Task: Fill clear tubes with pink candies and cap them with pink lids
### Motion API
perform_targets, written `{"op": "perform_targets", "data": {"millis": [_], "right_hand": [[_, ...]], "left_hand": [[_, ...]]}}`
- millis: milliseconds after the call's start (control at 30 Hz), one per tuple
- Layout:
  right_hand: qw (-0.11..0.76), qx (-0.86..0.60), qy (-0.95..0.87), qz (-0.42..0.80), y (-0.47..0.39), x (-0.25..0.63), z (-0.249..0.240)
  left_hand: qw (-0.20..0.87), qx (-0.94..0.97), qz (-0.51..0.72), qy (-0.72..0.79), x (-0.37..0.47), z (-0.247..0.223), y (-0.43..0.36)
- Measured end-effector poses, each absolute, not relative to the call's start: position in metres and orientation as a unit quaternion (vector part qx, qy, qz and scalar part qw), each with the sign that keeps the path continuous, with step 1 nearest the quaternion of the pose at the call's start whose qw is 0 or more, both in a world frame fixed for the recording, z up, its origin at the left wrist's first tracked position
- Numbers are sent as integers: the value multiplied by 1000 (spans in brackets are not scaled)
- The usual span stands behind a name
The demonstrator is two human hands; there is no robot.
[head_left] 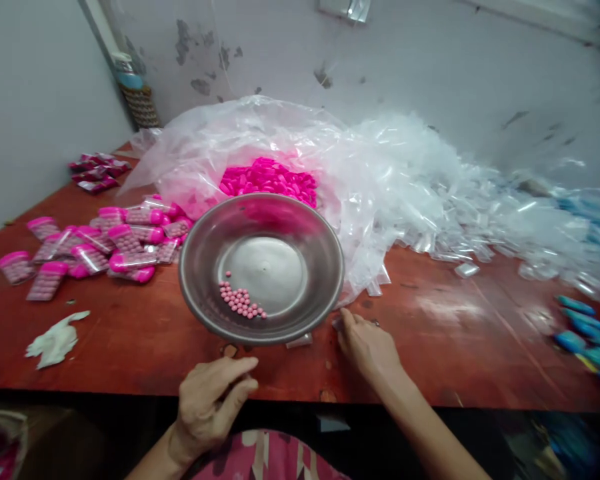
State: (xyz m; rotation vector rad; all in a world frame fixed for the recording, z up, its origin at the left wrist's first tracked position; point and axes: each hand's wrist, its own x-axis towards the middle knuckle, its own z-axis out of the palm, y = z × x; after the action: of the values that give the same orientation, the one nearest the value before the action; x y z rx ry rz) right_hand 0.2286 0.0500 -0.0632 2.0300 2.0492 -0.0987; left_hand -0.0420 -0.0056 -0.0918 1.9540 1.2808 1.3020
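Note:
A round metal bowl on the red-brown table holds a small cluster of pink balls at its lower left. Just below the bowl, near the table's front edge, is my left hand, thumb and index finger apart with nothing visible between them. My right hand rests on the table at the bowl's lower right, its fingers curled together by a small clear piece, mostly hidden. Another clear container lies partly under the bowl's front rim. Behind the bowl, bright pink caps are heaped in a plastic bag.
Filled clear containers with pink caps are piled left of the bowl. A whitish scrap lies front left. Many clear containers spread across the back right. Blue packs sit at the far right.

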Motion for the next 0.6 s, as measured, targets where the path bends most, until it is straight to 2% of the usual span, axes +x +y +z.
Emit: {"op": "perform_targets", "data": {"millis": [67,133,200,267,367,467,600], "right_hand": [[24,664,747,-14,55,244,-48],[-131,608,783,6,65,250,-25],[-198,527,826,-6,82,237,-3],[-163,420,893,-16,103,210,9],[-10,292,956,-4,137,161,-1],[117,237,964,19,164,125,-26],[170,166,970,45,180,103,-48]], "left_hand": [[313,571,521,552,-49,-90,-2],[421,432,550,578,-53,-89,8],[501,349,565,556,-56,-90,19],[548,306,574,527,-57,-89,29],[576,284,586,494,-57,-86,36],[584,289,593,473,-58,-86,35],[602,287,584,464,-58,-86,34]]}}
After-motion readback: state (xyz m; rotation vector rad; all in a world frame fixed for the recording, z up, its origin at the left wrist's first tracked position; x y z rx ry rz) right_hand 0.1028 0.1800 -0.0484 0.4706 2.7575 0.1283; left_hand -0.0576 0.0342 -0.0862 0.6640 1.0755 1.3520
